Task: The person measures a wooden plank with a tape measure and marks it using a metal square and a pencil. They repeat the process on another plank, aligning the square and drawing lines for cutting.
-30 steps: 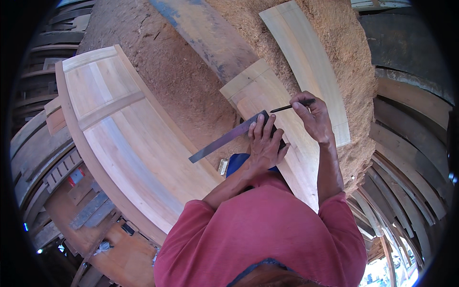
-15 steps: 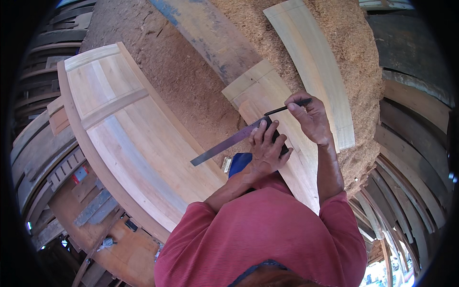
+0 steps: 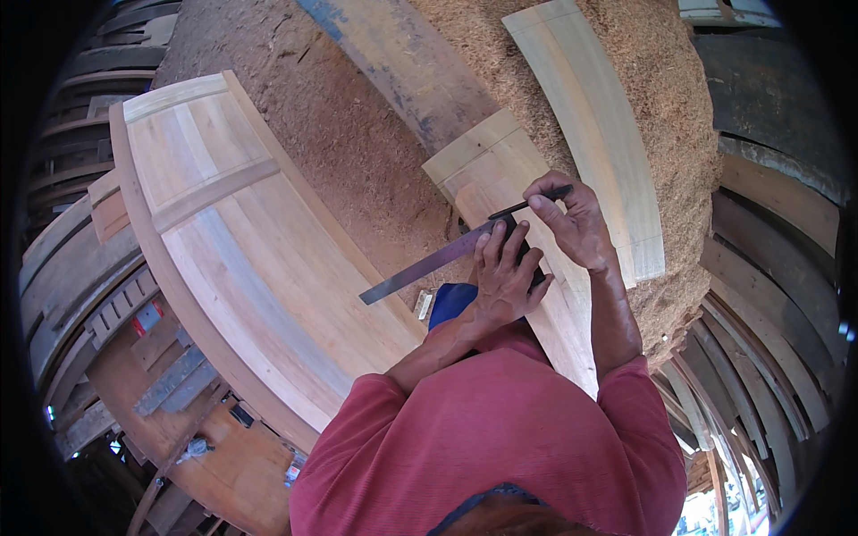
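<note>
My left hand (image 3: 508, 279) is spread over the dark stock of a try square (image 3: 418, 270), pressing it against a pale wooden board (image 3: 561, 308). The square's long metal blade slants out to the left, past the board's edge. In my right hand (image 3: 574, 223) a slim black pencil (image 3: 529, 204) is pinched between thumb and fingers. Its tip rests by the corner where blade and stock meet. A short wood piece (image 3: 468, 198) is at the board's left edge, partly hidden by the blade and hand.
On the left lies a large panelled wooden door (image 3: 259, 259). Another pale plank (image 3: 594, 134) rests on sawdust (image 3: 666, 98) to the right. A stained, worn plank (image 3: 411, 71) extends beyond my board. Stacked timber (image 3: 769, 286) lines the right side.
The pencil tip has moved slightly left along the square's blade, and my right hand has shifted left with it. My left hand stays on the square. The whole view has shifted a little.
</note>
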A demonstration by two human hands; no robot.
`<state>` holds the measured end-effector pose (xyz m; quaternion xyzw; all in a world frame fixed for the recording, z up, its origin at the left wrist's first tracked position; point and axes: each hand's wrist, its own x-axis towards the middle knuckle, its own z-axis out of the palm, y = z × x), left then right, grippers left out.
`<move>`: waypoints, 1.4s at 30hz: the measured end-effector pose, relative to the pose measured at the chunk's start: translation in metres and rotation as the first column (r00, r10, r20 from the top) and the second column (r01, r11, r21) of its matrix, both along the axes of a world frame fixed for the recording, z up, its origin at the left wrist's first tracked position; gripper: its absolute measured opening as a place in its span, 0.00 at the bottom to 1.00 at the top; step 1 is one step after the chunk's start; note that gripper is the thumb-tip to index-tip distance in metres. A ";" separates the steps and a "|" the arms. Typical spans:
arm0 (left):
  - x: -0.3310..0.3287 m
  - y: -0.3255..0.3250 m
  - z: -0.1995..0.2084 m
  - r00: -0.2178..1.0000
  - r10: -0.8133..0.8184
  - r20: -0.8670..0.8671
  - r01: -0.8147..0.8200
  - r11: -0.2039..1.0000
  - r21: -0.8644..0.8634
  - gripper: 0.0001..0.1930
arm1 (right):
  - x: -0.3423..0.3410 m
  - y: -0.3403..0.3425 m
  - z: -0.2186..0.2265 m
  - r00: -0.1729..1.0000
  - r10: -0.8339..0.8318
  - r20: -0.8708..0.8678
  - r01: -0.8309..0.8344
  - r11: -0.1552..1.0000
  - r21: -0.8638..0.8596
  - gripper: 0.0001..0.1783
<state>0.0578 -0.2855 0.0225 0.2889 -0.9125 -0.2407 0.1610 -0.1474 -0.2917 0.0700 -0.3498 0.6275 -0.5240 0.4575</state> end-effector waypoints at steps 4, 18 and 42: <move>0.001 0.001 0.000 1.000 0.011 0.004 -0.011 1.000 0.027 0.23 | 0.000 0.000 0.001 1.000 0.006 -0.029 -0.006 1.000 -0.009 0.08; 0.001 0.002 -0.002 1.000 0.018 -0.019 -0.017 0.998 0.054 0.24 | 0.003 -0.001 0.001 0.999 0.006 -0.042 -0.006 1.000 -0.014 0.09; 0.000 0.001 0.000 1.000 0.025 0.004 -0.025 1.000 0.013 0.23 | -0.001 -0.025 0.022 0.970 0.181 -0.165 -0.176 0.983 0.044 0.10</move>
